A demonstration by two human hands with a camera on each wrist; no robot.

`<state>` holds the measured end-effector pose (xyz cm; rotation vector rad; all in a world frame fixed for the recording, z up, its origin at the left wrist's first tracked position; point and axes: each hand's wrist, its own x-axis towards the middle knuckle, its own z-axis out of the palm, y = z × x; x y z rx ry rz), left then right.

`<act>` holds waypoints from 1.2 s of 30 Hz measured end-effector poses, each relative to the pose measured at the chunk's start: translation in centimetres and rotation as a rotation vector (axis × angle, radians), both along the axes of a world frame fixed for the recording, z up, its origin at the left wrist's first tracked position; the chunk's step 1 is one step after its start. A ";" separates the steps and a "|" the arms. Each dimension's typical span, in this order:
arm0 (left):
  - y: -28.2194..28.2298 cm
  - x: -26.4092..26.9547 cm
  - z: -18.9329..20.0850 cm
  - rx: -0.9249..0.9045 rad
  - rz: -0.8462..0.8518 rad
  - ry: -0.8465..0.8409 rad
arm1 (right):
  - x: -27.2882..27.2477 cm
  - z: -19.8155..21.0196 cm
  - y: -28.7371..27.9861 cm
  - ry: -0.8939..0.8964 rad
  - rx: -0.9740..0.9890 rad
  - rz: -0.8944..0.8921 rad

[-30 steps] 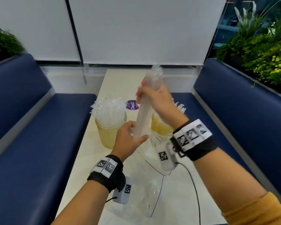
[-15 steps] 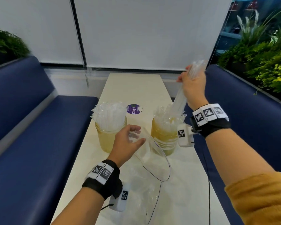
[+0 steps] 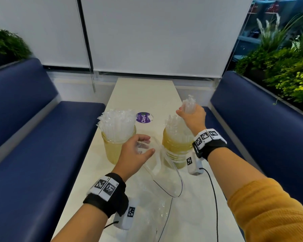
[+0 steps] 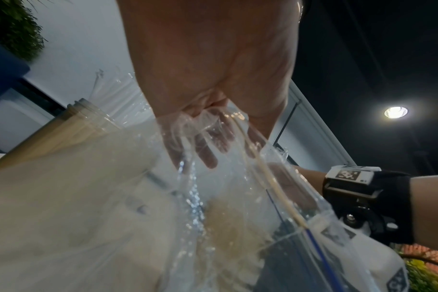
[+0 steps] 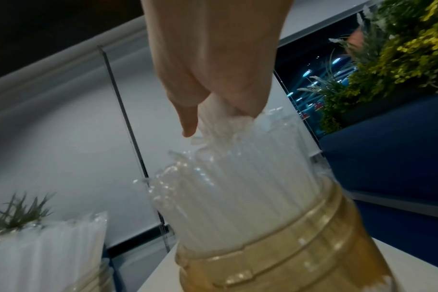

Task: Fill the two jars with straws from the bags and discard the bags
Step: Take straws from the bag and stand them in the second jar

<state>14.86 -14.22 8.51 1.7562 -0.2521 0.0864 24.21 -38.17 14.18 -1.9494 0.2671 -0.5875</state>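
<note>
Two yellowish jars stand side by side on the pale table [image 3: 143,91]. The left jar [image 3: 117,145] is packed with wrapped straws. The right jar [image 3: 176,151] also holds many straws. My right hand [image 3: 191,114] grips a bundle of straws [image 3: 188,104] by its top, its lower end down among the straws in the right jar [image 5: 283,247]. My left hand [image 3: 138,149] pinches the rim of a clear empty bag [image 3: 163,170] between the two jars. The bag [image 4: 238,177] hangs from those fingers in the left wrist view.
A second crumpled clear bag [image 3: 152,217] lies on the table near me. A purple round sticker [image 3: 143,117] sits behind the jars. Blue benches [image 3: 33,145] run along both sides, and plants [image 3: 287,67] stand behind the right one. Wrist-camera cables [image 3: 215,198] trail over the table.
My right hand pulled the straw bundle out of the bag, swung it right and lowered it into the right jar. My left hand kept hold of the emptied bag.
</note>
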 end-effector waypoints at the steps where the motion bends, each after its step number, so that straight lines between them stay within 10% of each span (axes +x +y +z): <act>1: 0.0 0.0 0.0 0.002 -0.002 0.000 | 0.0 0.2 0.1 -0.061 -0.058 -0.026; 6: -0.1 0.3 0.4 0.019 -0.007 -0.003 | 0.3 1.3 0.0 -0.348 -0.366 0.010; 16: -0.8 0.6 0.5 0.033 -0.025 -0.014 | -1.2 -1.7 0.7 -0.029 -0.986 -0.056; 25: -1.0 0.3 0.7 0.054 -0.078 0.014 | -1.4 -2.8 1.0 0.185 -0.970 0.215; 32: -0.6 -0.2 0.7 0.140 -0.205 0.000 | -6.9 1.5 3.9 -0.133 -0.789 0.064; 36: -0.8 -0.4 0.9 0.153 -0.248 -0.021 | -10.1 0.0 6.9 0.230 -0.802 0.402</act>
